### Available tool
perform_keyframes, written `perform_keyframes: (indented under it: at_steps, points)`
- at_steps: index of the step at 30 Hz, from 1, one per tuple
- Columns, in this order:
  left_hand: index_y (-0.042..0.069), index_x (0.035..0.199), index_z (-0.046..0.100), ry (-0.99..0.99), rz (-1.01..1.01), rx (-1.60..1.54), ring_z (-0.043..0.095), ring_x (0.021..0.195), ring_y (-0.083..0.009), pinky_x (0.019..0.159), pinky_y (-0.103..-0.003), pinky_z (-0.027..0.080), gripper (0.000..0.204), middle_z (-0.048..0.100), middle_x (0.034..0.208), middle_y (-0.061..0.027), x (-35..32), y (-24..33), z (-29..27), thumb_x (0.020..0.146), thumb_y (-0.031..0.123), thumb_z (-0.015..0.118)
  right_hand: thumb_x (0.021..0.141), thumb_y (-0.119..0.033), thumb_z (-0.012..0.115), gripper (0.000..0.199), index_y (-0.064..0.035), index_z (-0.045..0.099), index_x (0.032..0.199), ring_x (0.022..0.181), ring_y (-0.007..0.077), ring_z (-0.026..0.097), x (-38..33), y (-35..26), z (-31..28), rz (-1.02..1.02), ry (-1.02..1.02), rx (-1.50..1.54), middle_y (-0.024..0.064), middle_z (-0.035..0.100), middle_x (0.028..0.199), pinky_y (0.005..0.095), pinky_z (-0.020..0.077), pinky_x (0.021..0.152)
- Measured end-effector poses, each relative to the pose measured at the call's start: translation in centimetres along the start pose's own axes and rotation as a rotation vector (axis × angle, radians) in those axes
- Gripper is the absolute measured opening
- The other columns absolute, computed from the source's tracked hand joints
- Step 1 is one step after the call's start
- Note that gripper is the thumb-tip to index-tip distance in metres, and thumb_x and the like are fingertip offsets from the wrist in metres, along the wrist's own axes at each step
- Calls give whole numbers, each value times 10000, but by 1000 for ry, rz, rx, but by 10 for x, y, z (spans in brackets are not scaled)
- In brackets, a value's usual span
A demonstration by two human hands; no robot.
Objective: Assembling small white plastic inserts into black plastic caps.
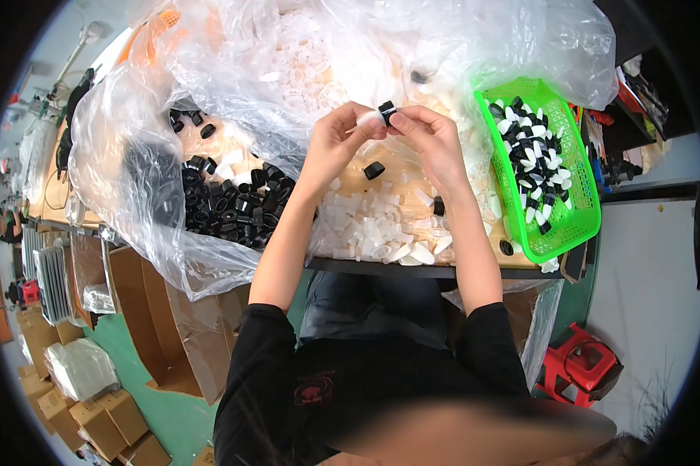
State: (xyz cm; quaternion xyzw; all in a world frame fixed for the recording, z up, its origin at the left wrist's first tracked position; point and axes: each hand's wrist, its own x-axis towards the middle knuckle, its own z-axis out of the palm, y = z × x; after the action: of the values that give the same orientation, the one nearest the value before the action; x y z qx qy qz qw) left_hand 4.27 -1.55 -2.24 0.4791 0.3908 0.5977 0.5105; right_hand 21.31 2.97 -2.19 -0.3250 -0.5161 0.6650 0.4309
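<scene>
Above the middle of the table, my two hands meet at fingertip height. My left hand point(336, 141) pinches a small white plastic piece point(368, 118), mostly covered by the fingers. Against it, my right hand point(434, 140) grips a black plastic cap point(387, 111); whether the two parts are joined, I cannot tell. Below the hands lies a loose black cap point(374, 170). Nearer me spreads a heap of white translucent plastic pieces point(365, 221), between my forearms. To the left, many black caps point(233, 206) are piled on clear plastic sheeting.
At the right stands a green plastic basket point(589, 210) holding black-and-white assembled pieces point(532, 159). Crumpled clear plastic bags point(443, 39) cover the table's far side, with more white pieces point(307, 66). Cardboard boxes point(109, 419) sit lower left, a red stool point(579, 361) lower right.
</scene>
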Motion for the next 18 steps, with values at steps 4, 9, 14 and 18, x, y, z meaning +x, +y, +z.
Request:
perform_keyframes:
  at_steps: [4, 9, 14, 18]
  points:
    - [-49, 1111, 610, -47, -46, 77, 664, 890, -139, 807, -263, 539, 229, 686, 944, -90, 2, 0, 0, 934, 92, 643, 916, -84, 655, 169, 38, 681, 1030, 858, 139, 637, 1, 2, 0, -177, -71, -214, 40, 680, 927, 256, 491, 827]
    - [-39, 1129, 624, 66, 65, 204, 650, 900, -121, 815, -255, 529, 251, 681, 987, -75, 2, -6, -7, 897, 45, 672, 863, -44, 642, 237, -70, 631, 1098, 804, 184, 654, -7, -27, -3, -69, -233, -747, 90, 657, 897, 288, 506, 734]
    - [-44, 1101, 637, 98, 113, 278, 633, 931, -122, 841, -262, 523, 233, 669, 1036, -74, 3, -5, -8, 874, -9, 677, 822, -7, 558, 224, -69, 590, 1035, 833, 320, 645, -13, -1, -25, -85, -398, -1112, 150, 659, 892, 396, 502, 746]
    - [-43, 1092, 624, 80, 163, 122, 639, 975, -148, 867, -280, 528, 247, 669, 1071, -108, 4, -3, -11, 851, -59, 675, 799, -1, 515, 130, -31, 592, 899, 860, 352, 637, -9, 14, -25, -37, -498, -1346, 175, 650, 848, 440, 490, 766]
